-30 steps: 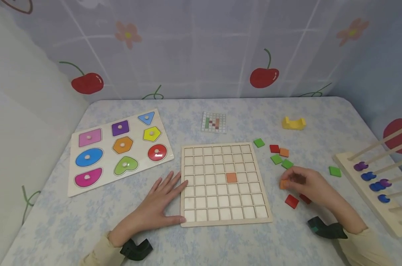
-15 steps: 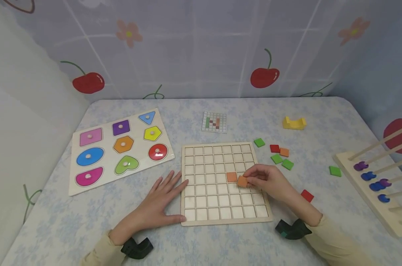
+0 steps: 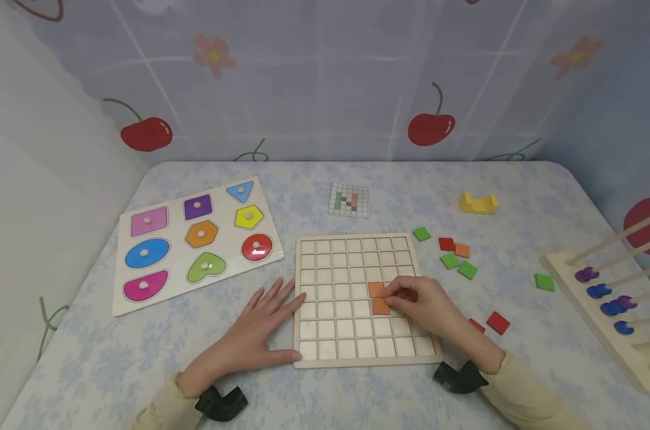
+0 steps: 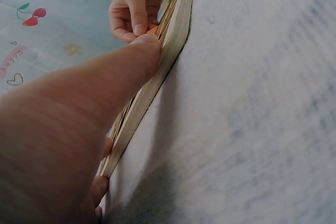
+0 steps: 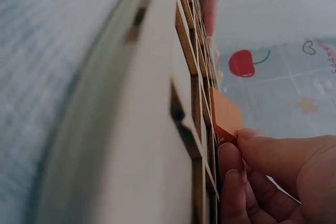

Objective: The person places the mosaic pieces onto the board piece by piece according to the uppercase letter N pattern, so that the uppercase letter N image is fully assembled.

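Observation:
A wooden grid board (image 3: 367, 361) lies on the table. My left hand (image 3: 260, 333) rests spread along its left edge, thumb and forefinger touching the frame. With thumb and fingertips, my right hand (image 3: 425, 306) pinches an orange square tile (image 3: 380, 307) at the grid, right below another orange tile (image 3: 375, 289) lying in a cell. In the right wrist view the pinched tile (image 5: 227, 114) tilts up from the board. Several loose tiles lie right of the board, among them a red tile (image 3: 498, 323), an orange tile (image 3: 462, 251) and a green tile (image 3: 467, 270).
A printed pattern card (image 3: 348, 200) lies behind the board. On the left is a knobbed shape puzzle (image 3: 273, 254). A yellow block (image 3: 478, 203) sits at the back right, and a wooden rack with pegs and beads (image 3: 566, 266) stands at the right edge.
My right hand has carried an orange tile leftward from the loose tiles to the grid, lowering it below the tile in the cell. My left hand has stayed at the board's edge.

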### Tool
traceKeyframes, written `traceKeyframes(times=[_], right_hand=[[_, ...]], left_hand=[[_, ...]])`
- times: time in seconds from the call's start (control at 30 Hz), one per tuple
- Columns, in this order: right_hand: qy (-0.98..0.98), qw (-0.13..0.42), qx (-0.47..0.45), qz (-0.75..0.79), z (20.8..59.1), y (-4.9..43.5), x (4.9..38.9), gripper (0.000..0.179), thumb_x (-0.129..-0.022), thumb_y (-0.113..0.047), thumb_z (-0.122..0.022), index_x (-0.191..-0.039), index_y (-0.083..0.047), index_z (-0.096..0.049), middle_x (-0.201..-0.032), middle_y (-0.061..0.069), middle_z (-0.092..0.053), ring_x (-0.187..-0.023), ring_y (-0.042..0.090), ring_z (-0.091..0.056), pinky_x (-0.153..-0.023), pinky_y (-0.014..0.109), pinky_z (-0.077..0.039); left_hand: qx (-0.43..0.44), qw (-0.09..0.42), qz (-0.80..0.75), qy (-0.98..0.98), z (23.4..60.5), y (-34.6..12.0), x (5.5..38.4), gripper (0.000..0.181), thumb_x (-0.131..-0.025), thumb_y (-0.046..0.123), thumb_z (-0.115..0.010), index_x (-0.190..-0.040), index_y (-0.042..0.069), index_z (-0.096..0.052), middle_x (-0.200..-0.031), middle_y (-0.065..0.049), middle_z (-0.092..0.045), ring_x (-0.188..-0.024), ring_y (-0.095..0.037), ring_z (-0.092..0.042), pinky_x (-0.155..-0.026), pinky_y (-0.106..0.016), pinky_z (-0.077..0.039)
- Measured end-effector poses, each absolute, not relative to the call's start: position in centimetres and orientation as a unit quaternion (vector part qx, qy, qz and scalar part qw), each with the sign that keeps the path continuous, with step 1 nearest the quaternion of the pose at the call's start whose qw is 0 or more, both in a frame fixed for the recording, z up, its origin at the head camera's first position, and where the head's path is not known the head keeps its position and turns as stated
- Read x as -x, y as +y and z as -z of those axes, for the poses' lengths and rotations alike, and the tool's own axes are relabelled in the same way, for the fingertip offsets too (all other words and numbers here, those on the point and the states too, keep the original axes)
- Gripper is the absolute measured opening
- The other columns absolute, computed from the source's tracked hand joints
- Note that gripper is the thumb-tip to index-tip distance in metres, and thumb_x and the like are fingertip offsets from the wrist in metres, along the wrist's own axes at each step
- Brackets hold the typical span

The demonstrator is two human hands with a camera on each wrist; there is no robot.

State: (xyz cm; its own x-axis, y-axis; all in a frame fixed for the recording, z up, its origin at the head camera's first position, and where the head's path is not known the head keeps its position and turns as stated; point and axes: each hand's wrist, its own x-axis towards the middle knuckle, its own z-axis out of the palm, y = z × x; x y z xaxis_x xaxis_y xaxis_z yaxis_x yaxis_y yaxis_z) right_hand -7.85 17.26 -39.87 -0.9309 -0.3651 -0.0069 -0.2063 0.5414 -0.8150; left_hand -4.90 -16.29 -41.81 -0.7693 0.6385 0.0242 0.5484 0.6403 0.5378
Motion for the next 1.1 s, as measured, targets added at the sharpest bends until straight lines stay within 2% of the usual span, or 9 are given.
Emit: traceKeyframes(times=[0.33,0.5,0.63,0.77,0.87,0.97,1.03,1.1], right_hand=[[0.882,0.046,0.209,0.420,40.2,17.1,7.9,0.014,-0.079,-0.004,-0.074,-0.084,-0.016,-0.070,-0.084,-0.011,-0.059,-0.072,0.009,-0.053,-0.063,0.024,-0.047],[0.882,0.056,0.216,0.414,39.6,17.6,8.1,0.013,-0.081,-0.006,-0.073,-0.090,-0.015,-0.072,-0.087,-0.011,-0.062,-0.076,0.009,-0.056,-0.066,0.025,-0.048],[0.886,0.071,0.170,0.426,38.3,19.4,8.9,0.013,-0.084,-0.010,-0.070,-0.097,-0.012,-0.072,-0.094,-0.005,-0.063,-0.082,0.012,-0.058,-0.070,0.026,-0.049],[0.896,0.042,0.119,0.427,37.4,22.9,10.8,0.019,-0.089,-0.013,-0.066,-0.106,-0.006,-0.069,-0.104,0.006,-0.064,-0.088,0.015,-0.058,-0.070,0.025,-0.049],[0.903,0.003,0.067,0.425,39.1,26.6,12.6,0.027,-0.092,-0.027,-0.062,-0.111,-0.009,-0.068,-0.106,0.007,-0.065,-0.088,0.014,-0.058,-0.069,0.023,-0.046],[0.910,-0.016,0.003,0.415,41.9,30.1,14.5,0.039,-0.091,-0.044,-0.057,-0.115,-0.015,-0.065,-0.108,0.003,-0.064,-0.091,0.015,-0.055,-0.071,0.029,-0.044],[0.913,-0.011,-0.023,0.408,42.9,31.4,15.1,0.042,-0.091,-0.046,-0.056,-0.118,-0.015,-0.063,-0.109,0.004,-0.063,-0.091,0.017,-0.053,-0.069,0.029,-0.044],[0.913,0.006,-0.037,0.405,42.6,31.4,15.0,0.043,-0.093,-0.041,-0.055,-0.123,-0.009,-0.060,-0.116,0.010,-0.059,-0.095,0.023,-0.051,-0.071,0.032,-0.044]], left_hand=[[-0.330,0.077,-0.270,0.901,41.7,-16.4,4.8,0.090,-0.078,0.059,-0.064,-0.149,0.015,-0.029,-0.155,-0.006,-0.011,-0.140,-0.027,-0.001,-0.107,-0.051,-0.001],[-0.329,0.079,-0.268,0.902,41.7,-16.3,4.8,0.090,-0.078,0.059,-0.065,-0.148,0.015,-0.029,-0.155,-0.006,-0.011,-0.140,-0.026,-0.001,-0.107,-0.051,-0.001],[-0.329,0.081,-0.270,0.901,41.7,-16.3,4.8,0.091,-0.078,0.059,-0.065,-0.148,0.014,-0.029,-0.155,-0.006,-0.011,-0.140,-0.026,-0.001,-0.107,-0.051,-0.001],[-0.326,0.083,-0.270,0.902,41.6,-16.3,4.7,0.091,-0.078,0.059,-0.065,-0.148,0.014,-0.029,-0.155,-0.007,-0.012,-0.140,-0.026,-0.001,-0.108,-0.051,-0.001],[-0.324,0.086,-0.268,0.903,41.5,-16.3,4.7,0.091,-0.078,0.058,-0.066,-0.148,0.014,-0.029,-0.155,-0.007,-0.012,-0.140,-0.026,0.000,-0.108,-0.051,-0.001],[-0.325,0.088,-0.267,0.903,41.5,-16.2,4.8,0.091,-0.078,0.058,-0.066,-0.149,0.015,-0.028,-0.155,-0.006,-0.011,-0.140,-0.025,0.000,-0.108,-0.050,-0.001],[-0.326,0.087,-0.268,0.902,41.6,-16.3,4.8,0.091,-0.078,0.058,-0.066,-0.149,0.015,-0.028,-0.155,-0.006,-0.011,-0.140,-0.025,0.000,-0.108,-0.050,0.000],[-0.327,0.086,-0.270,0.902,41.7,-16.3,4.7,0.091,-0.078,0.058,-0.065,-0.149,0.016,-0.028,-0.155,-0.006,-0.011,-0.140,-0.025,0.000,-0.108,-0.049,0.000]])
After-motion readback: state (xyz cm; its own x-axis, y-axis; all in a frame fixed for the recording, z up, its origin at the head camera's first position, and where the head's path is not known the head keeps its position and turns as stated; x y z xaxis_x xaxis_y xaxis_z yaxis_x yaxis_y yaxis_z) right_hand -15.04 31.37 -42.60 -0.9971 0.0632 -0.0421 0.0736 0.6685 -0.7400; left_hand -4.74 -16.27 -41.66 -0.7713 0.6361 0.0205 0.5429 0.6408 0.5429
